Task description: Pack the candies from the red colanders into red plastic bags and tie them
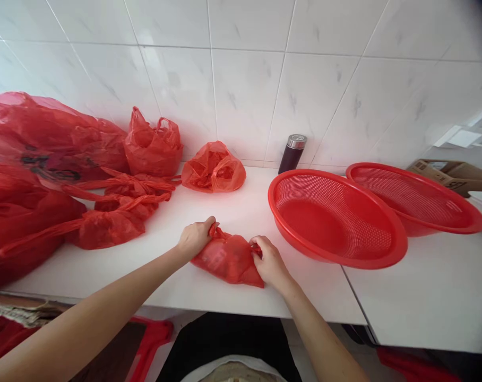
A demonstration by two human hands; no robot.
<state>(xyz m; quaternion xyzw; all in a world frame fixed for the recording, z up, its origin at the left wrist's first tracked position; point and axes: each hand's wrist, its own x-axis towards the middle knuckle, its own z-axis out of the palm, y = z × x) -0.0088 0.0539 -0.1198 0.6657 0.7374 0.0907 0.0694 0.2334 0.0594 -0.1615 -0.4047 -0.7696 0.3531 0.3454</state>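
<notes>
A small red plastic bag (229, 260) with something inside lies on the white table close to its front edge. My left hand (197, 237) is closed on the bag's gathered top at its upper left. At the bag's right side, my right hand (269, 262) pinches the plastic between thumb and fingers. What the bag contains shows only dimly through the film. Behind it, near the wall, sits another red plastic bag (214, 168), bunched up.
Red bags crowd the left: a large one (58, 138), an upright one (153, 146) and knotted smaller ones (113, 228). To the right stand two red perforated baskets (336, 260) (420, 228). A dark thermos (292, 155) stands by the tiled wall, and a cardboard box (456, 178) is far right.
</notes>
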